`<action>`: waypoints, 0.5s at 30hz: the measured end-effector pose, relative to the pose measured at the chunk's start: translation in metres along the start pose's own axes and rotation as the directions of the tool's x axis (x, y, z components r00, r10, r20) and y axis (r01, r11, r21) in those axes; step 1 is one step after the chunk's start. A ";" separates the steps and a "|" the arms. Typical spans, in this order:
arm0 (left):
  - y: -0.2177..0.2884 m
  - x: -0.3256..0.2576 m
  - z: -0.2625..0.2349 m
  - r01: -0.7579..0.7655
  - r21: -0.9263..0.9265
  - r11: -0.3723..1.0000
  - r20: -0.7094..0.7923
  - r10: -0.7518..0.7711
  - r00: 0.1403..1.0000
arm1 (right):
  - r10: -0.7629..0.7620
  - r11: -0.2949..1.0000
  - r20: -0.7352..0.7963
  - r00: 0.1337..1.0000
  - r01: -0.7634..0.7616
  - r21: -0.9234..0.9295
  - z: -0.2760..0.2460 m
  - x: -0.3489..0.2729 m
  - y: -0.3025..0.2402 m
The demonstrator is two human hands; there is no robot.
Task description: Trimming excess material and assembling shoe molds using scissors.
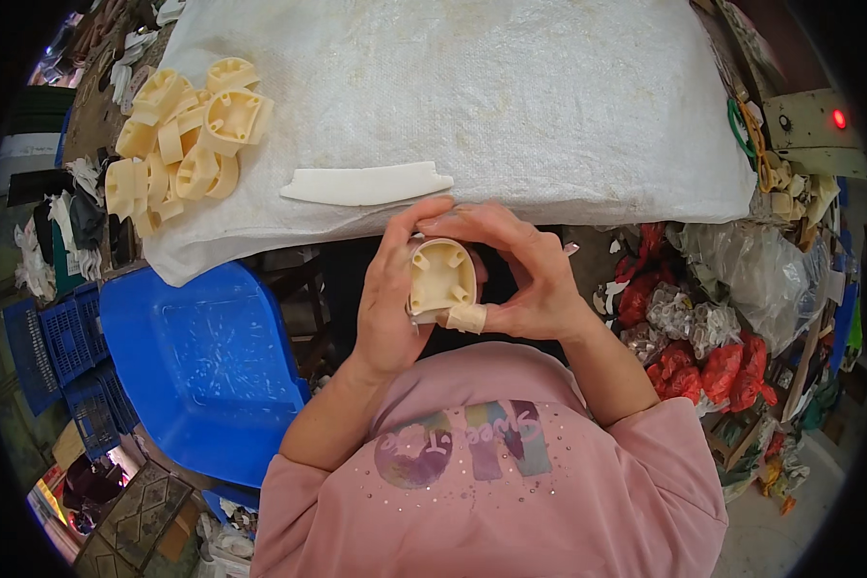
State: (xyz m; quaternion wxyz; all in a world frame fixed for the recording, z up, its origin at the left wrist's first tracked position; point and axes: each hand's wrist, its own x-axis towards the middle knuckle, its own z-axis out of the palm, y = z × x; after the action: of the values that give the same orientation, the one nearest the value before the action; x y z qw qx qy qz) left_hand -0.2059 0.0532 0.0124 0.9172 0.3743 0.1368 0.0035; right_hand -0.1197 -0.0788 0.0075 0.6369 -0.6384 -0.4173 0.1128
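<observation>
- 1 plastic housing (441,275) held; housing pile (229,120) overlaps, uncountable.
- 1 white strip (366,184).
- Held housing: cream, open-faced, inner corner posts.
- Left grip (385,303), right grip (547,281): grasping it.

Left hand (383,289) and right hand (539,265) curled inward, gripping;
left forearm (329,414) from 7 o'clock; right forearm (609,368) from 4 o'clock; fingers (486,223) arched toward 12; right thumb (512,321) wrapped.

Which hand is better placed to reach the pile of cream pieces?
Probably the left hand: the pile lies on that side, nearer to it. The right hand is farther off, and both hold the same cream piece.
</observation>
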 end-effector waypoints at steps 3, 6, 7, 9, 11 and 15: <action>-0.007 -0.003 -0.002 -0.075 0.150 0.986 0.003 0.075 0.997 | 0.029 1.000 0.055 0.998 -0.028 -0.014 0.000 -0.001 0.001; -0.010 -0.003 0.008 -0.096 0.352 0.931 -0.079 0.132 0.988 | -0.029 0.991 0.034 0.999 0.033 -0.127 0.002 -0.001 -0.001; -0.010 -0.004 0.006 -0.092 0.352 0.932 -0.073 0.125 0.989 | 0.116 0.993 0.007 0.993 -0.116 0.010 0.004 -0.002 0.001; -0.007 -0.003 0.002 -0.096 0.238 0.967 0.058 0.084 0.995 | 0.485 0.750 0.090 0.870 -0.466 0.469 0.002 0.008 -0.005; -0.008 0.000 0.011 -0.095 0.191 0.977 0.035 0.090 0.995 | 0.500 0.678 0.191 0.845 -0.519 0.520 0.002 0.017 0.002; -0.014 0.002 0.011 -0.108 0.240 0.965 -0.004 0.112 0.994 | 0.381 0.673 0.377 0.844 -0.533 0.514 -0.007 0.017 0.021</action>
State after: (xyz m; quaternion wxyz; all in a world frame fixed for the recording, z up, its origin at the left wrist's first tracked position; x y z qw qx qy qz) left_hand -0.2029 0.0363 0.0098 0.8625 0.4891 0.1232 0.0413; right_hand -0.0960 -0.0689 -0.0033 0.7010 -0.4686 -0.2583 0.4715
